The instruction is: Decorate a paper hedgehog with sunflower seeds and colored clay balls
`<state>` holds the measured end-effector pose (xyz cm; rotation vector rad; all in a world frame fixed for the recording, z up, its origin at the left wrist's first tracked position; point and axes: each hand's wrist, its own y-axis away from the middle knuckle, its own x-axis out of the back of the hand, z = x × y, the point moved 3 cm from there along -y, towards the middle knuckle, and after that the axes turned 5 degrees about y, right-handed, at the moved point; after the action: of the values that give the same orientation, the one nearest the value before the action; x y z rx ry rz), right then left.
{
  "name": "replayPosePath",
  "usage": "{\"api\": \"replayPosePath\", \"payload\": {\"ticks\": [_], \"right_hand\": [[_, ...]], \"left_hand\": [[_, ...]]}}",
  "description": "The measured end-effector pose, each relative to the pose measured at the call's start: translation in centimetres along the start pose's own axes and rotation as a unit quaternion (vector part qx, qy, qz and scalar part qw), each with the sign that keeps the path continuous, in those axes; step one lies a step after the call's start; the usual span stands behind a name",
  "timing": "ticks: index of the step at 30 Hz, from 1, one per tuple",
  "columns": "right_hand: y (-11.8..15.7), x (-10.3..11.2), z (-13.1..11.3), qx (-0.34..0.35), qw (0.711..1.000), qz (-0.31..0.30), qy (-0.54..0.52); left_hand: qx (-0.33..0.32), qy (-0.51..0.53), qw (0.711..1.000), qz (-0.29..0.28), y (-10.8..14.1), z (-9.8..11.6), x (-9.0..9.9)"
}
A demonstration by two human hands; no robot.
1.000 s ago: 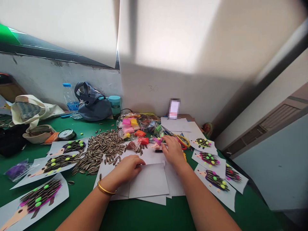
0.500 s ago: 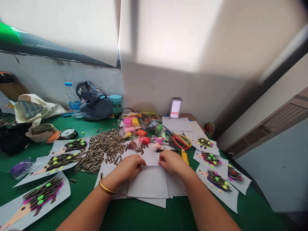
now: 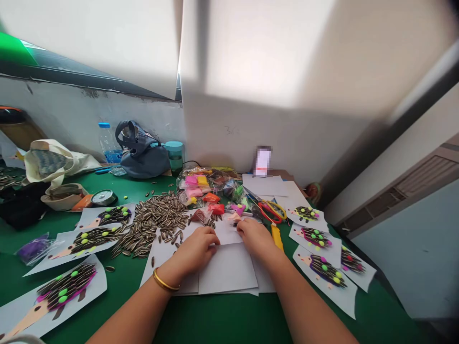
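My left hand (image 3: 199, 247), with a gold bangle on its wrist, is closed at the upper left edge of a small white paper sheet (image 3: 227, 270). My right hand (image 3: 257, 241) rests at the sheet's upper right corner, fingers curled in; its fingertips are partly hidden. The sheet lies over other white papers (image 3: 264, 279). Just beyond the hands are a heap of striped sunflower seeds (image 3: 150, 220) and bags of coloured clay (image 3: 204, 188).
Hedgehog pictures of seeds and clay lie left (image 3: 68, 289) and right (image 3: 324, 272). Scissors (image 3: 270, 210) and a yellow cutter (image 3: 277, 237) are beyond my right hand. A blue bag (image 3: 145, 157), a bottle (image 3: 109, 148) and a phone (image 3: 263, 162) stand along the wall.
The top sheet has shifted a little right, and the paper corner that stuck out below it now lies nearly in line. My right hand has moved slightly away from me.
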<state>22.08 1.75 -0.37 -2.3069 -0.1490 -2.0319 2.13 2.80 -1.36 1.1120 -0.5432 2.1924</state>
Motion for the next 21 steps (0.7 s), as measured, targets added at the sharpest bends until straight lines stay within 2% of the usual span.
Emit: {"api": "replayPosePath", "payload": {"ticks": [5, 8, 11, 13, 17, 21], "right_hand": [[0.0, -0.2, -0.1, 0.005, 1.0, 0.006, 0.004], [0.1, -0.1, -0.1, 0.006, 1.0, 0.013, 0.002], [0.4, 0.7, -0.1, 0.008, 0.998, 0.057, -0.032], [0.7, 1.3, 0.0, 0.016, 0.993, 0.079, -0.091], [0.9, 1.6, 0.5, 0.024, 0.974, 0.02, -0.223], [0.7, 0.8, 1.4, 0.002, 0.957, -0.024, -0.289]], "left_hand": [[0.034, -0.026, 0.998, 0.051, -0.1, -0.5, -0.1], [0.031, -0.019, 0.997, 0.07, -0.2, -0.3, 0.4], [0.039, 0.017, 0.997, 0.069, -0.3, -0.2, 1.0], [0.062, 0.054, 0.995, 0.064, -0.3, -0.5, 1.3], [0.114, 0.156, 0.978, 0.073, -0.5, -1.3, 1.7], [0.159, 0.248, 0.95, 0.1, -0.5, -1.9, 2.3]]}}
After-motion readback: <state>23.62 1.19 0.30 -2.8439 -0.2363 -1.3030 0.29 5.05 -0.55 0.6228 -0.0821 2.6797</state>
